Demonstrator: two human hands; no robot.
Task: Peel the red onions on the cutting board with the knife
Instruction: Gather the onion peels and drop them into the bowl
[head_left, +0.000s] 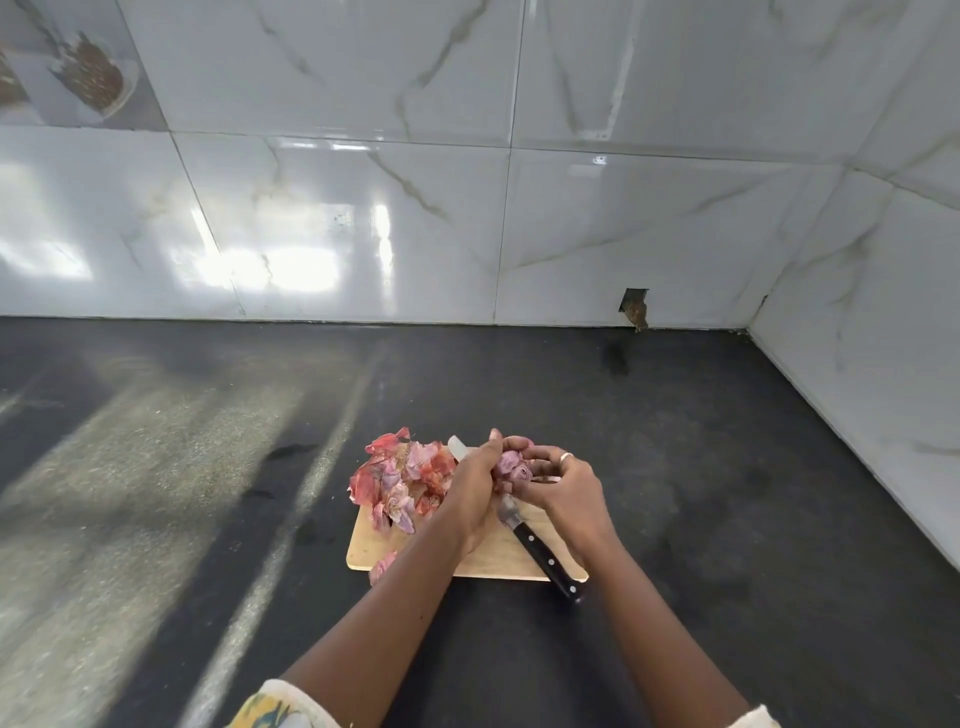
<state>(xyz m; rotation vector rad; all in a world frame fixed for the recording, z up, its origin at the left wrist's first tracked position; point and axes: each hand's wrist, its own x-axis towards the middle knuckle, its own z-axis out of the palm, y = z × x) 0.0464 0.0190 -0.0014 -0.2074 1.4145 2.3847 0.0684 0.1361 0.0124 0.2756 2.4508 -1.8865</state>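
While the knife lies flat on the cutting board, its black handle overhanging the near right corner and its blade running up under the hands, both hands work one red onion just above the board's far side. The left hand wraps the onion from the left, fingers curled round it. The right hand, a ring on one finger, closes on it from the right, fingertips pinched at the pale purple layers. Neither hand holds the knife.

A heap of peels, red and papery with some lilac inner skins, covers the board's far left part and spills onto the dark counter; one scrap sits at the near left edge. No other whole onion is visible; one may be hidden behind the hands.

Handling, as judgement: the onion is small, light and firm, easy to cup in one palm. The dry outer skin is brittle and tears in flakes; the layer beneath looks moist and likely slippery, so the grip belongs around the body with the thumb braced, while the other hand lifts skin from the cut end. The knife should be taken by its handle, blade clear of the fingers.
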